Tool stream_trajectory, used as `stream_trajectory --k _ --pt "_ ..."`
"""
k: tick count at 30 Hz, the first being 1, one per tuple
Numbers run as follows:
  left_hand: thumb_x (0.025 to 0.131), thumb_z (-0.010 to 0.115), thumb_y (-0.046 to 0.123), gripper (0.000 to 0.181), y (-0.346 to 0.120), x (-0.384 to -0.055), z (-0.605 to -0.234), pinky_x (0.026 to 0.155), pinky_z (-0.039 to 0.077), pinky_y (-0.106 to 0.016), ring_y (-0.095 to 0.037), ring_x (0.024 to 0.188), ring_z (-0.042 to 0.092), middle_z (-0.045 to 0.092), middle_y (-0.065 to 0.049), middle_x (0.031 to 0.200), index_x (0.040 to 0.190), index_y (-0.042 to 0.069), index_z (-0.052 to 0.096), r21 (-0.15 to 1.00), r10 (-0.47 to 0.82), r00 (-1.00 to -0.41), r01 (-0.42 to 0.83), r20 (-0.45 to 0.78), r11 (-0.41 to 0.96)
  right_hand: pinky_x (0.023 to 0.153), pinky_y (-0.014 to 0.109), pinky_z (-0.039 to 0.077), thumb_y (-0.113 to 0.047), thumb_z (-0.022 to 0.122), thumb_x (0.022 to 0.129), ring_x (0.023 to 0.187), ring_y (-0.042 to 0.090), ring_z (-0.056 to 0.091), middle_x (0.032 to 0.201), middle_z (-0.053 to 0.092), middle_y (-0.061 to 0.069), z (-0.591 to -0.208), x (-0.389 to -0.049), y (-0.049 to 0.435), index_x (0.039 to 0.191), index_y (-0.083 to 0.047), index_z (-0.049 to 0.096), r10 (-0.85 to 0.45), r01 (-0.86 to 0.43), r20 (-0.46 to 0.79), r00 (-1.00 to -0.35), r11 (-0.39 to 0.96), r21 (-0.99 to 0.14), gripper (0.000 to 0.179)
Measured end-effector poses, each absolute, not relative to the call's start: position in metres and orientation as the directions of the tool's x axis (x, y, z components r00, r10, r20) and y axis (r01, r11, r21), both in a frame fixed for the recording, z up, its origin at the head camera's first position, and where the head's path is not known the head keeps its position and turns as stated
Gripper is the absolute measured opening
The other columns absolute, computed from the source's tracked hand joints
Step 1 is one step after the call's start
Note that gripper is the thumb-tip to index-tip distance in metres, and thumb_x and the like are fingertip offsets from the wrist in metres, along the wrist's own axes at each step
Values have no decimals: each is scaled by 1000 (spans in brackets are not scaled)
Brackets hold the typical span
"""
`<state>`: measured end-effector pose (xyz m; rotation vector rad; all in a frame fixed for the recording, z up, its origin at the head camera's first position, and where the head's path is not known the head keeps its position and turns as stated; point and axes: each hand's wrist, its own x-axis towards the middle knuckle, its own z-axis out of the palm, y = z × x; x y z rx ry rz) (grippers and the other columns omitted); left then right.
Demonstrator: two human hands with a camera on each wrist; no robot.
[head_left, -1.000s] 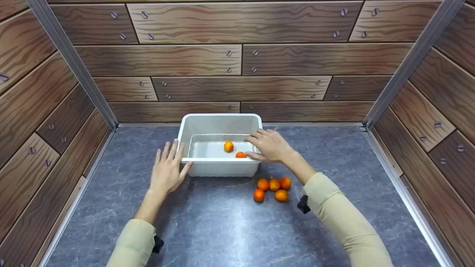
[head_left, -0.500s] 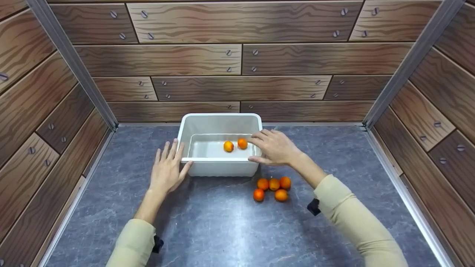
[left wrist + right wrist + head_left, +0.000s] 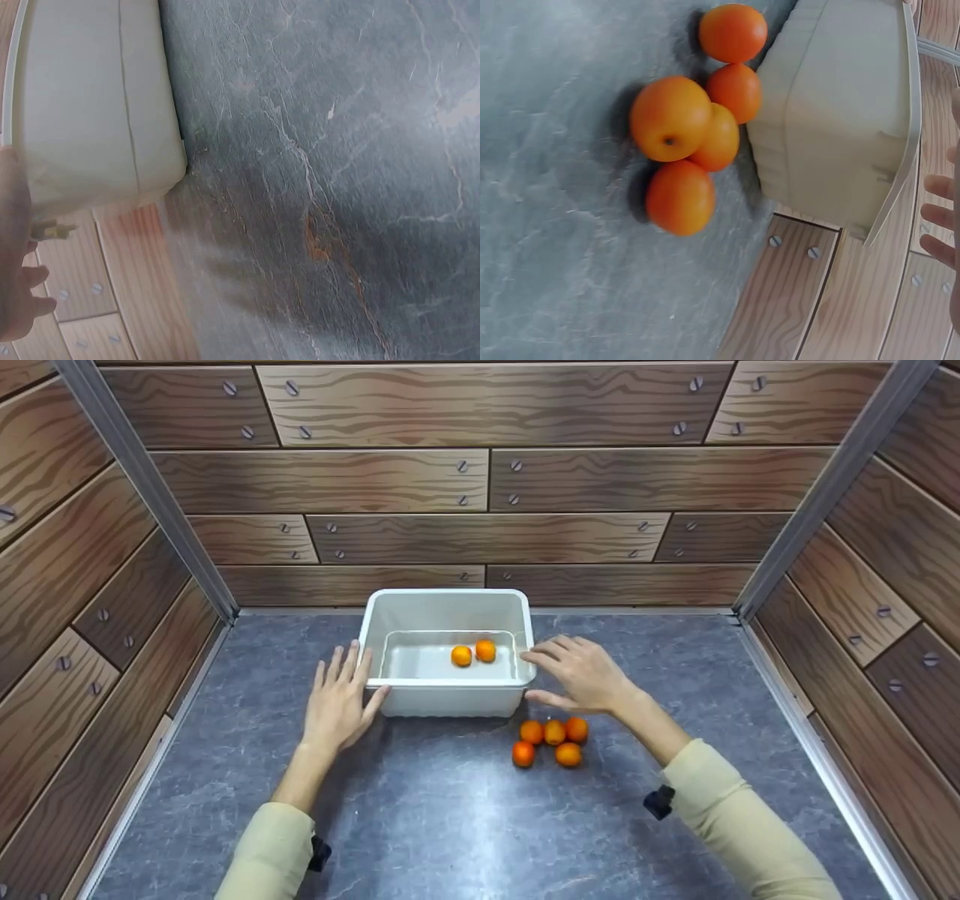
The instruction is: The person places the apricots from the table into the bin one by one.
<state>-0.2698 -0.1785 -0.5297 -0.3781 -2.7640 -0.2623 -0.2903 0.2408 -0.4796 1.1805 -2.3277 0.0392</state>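
Note:
A white plastic bin [image 3: 450,699] stands near the back wall with two small orange fruits, one of them a round orange fruit [image 3: 486,651], lying on its floor. My left hand [image 3: 337,705] rests at the bin's left front corner, fingers straight along its side and thumb at the front rim. Beside the bin's right wall, my right hand [image 3: 581,675] hovers with loosely extended fingers and holds nothing. Several more orange fruits [image 3: 554,732] sit in a cluster on the table, just below that hand. In the right wrist view, the clustered fruits [image 3: 671,120] lie close to the bin [image 3: 840,105].
A grey marbled tabletop [image 3: 420,817] spreads under everything. Wood-patterned panels [image 3: 480,480] wall in the back and both sides, with metal strips [image 3: 817,750] along the edges. Black straps [image 3: 660,802] sit at the wrists.
My right hand has let go of an orange fruit inside the bin and moved out over its right rim. The fruit rolled back beside the other one. My left hand stayed put.

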Motion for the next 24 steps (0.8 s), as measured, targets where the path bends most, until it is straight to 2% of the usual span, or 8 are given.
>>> stream_trajectory --k 8,21,24 --pt "106 50 56 74 -178 -268 -529 129 29 -64 -43 159 34 35 -18 172 162 9 41 126 223 -914 279 340 952 90 47 63 -56 77 87 105 29 72 118 77 7 -491 -280 260 134 -12 71 -714 -740 496 -494 645 191 64" --pt "107 50 55 72 -178 -268 -528 129 29 -65 -44 159 34 37 -18 171 162 11 42 133 228 -909 289 349 948 83 47 63 -65 59 98 102 30 73 119 77 9 -521 -269 287 133 -13 71 -668 -734 550 -500 665 141 64" --pt "107 51 55 71 -178 -268 -528 129 30 -65 -44 159 34 37 -18 171 162 11 42 134 228 -909 289 350 948 81 46 64 -65 60 98 99 29 72 117 77 9 -532 -267 291 130 -11 72 -657 -730 556 -509 672 126 64"
